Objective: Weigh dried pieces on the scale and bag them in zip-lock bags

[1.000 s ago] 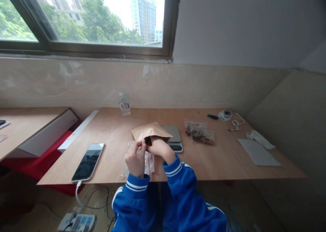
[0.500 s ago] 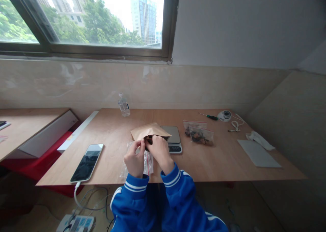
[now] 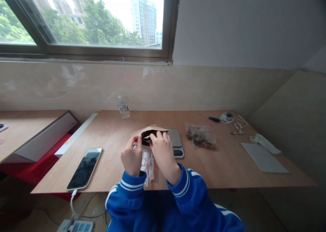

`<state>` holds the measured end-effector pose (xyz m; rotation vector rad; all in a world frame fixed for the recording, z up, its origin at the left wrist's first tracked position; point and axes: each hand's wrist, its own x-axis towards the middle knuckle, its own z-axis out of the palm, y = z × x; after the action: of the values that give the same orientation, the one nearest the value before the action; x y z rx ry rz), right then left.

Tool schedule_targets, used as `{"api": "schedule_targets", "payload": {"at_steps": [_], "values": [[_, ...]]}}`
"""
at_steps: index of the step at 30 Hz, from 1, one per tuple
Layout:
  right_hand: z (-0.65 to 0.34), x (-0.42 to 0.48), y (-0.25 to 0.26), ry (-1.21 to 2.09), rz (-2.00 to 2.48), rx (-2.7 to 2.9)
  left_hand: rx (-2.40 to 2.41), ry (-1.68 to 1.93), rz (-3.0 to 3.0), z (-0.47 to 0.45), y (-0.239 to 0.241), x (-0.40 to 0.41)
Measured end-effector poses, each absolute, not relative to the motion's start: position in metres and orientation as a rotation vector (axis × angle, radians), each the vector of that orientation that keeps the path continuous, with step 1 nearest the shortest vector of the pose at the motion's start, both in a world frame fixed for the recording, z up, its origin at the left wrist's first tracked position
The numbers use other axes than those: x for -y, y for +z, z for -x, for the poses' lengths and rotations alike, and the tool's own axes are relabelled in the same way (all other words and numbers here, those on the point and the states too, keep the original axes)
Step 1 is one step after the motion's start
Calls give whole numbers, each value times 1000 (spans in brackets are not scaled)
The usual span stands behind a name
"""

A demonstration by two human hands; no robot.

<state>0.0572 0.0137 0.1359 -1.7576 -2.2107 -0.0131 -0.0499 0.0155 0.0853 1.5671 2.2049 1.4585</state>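
Observation:
A brown paper bag [image 3: 137,131] lies tilted in front of me, its dark mouth gaping toward me. My left hand [image 3: 132,156] pinches the near left edge of that mouth between thumb and fingers. On the opening's right side, my right hand [image 3: 165,153] has its fingers curled over the rim. Something dark shows by the right thumb, too small to name. Beneath and between the hands lie clear zip bags with red strips [image 3: 148,167]. A kitchen scale [image 3: 176,139] sits just right of the paper bag, partly covered by it and my right hand.
Two zip bags of dark dried pieces [image 3: 203,138] lie right of the scale. Farther right are a screwdriver [image 3: 214,119], a white dome camera [image 3: 227,117], a white sheet [image 3: 263,159] and a cloth [image 3: 265,143]. A bottle [image 3: 123,107] stands behind; a phone [image 3: 85,169] lies left, cabled.
The paper bag's mouth has opened wider, showing its dark inside. My right fingers have come up out of the opening to its rim. The view has shifted slightly.

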Motion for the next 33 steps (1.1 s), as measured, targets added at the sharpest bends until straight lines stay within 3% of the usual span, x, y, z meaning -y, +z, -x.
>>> {"api": "schedule_targets", "payload": {"at_steps": [7,14,20,33], "values": [[-131,14,140,314,1470,2113,-2275,1449,-1575,70,99,-36],[-146,-57,68,-71,1995,2061,-2350,1491,-1494,79,99,-38],[-139,-91,33,-170,2040,2119,-2322,1507,-1486,80,98,-38],[-157,-109,-17,399,1511,1594,-2329,1581,-1505,83,90,-33]]}}
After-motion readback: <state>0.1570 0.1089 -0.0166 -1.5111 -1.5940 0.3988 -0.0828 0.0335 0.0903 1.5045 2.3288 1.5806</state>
